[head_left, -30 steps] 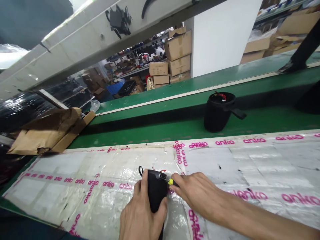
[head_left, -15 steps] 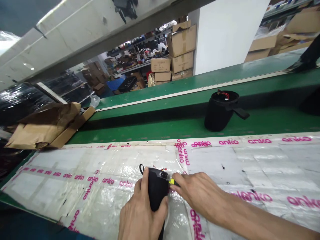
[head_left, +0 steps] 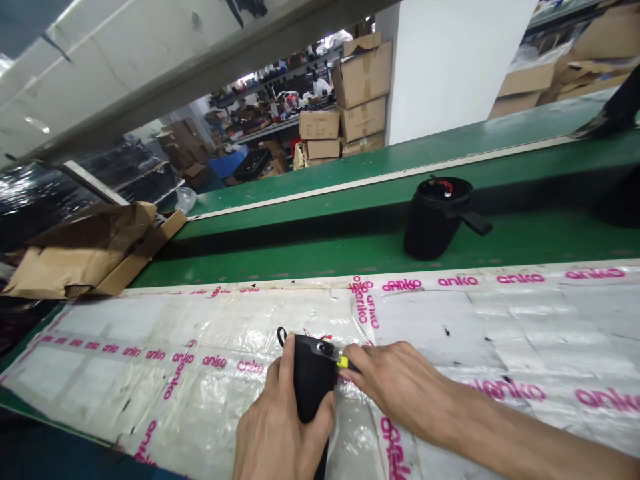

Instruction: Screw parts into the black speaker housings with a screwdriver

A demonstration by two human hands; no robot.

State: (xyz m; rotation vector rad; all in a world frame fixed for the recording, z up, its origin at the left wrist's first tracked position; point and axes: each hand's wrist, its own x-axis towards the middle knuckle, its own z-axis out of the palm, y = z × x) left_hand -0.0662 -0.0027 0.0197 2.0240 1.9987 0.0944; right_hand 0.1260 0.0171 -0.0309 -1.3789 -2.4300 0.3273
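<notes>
- Head view: a person's two bare hands work toward the near edge of a taped plastic sheet [head_left: 425,333], which covers the front part of a green bench [head_left: 280,257].
- Left hand [head_left: 285,427] — wrapped round a black fabric case [head_left: 313,383], the thumb pressing its right side and the index finger lying along its left side up to the top.
- Right hand [head_left: 380,377] — thumb and index finger pinching a small tool with a yellow collar [head_left: 344,362]; its front end meets the case's upper end beside a dark oval spot [head_left: 327,349]. Whether it goes in is too small to tell.
- A small black loop [head_left: 281,335] sticks up at the case's top left corner, and a bit of red wire [head_left: 326,337] shows just behind the top edge.
- On the green bench, just past the sheet's far edge and right of its middle, a black cylinder [head_left: 431,220] stands upright, red wires [head_left: 445,187] in its top and a strap [head_left: 477,223] jutting from its right side.
- At the sheet's far left corner lie brown paper [head_left: 55,267] and a cardboard tray [head_left: 145,250].
- Beyond the bench's far edge, cartons [head_left: 363,87] are stacked beside a white pillar [head_left: 455,73].
</notes>
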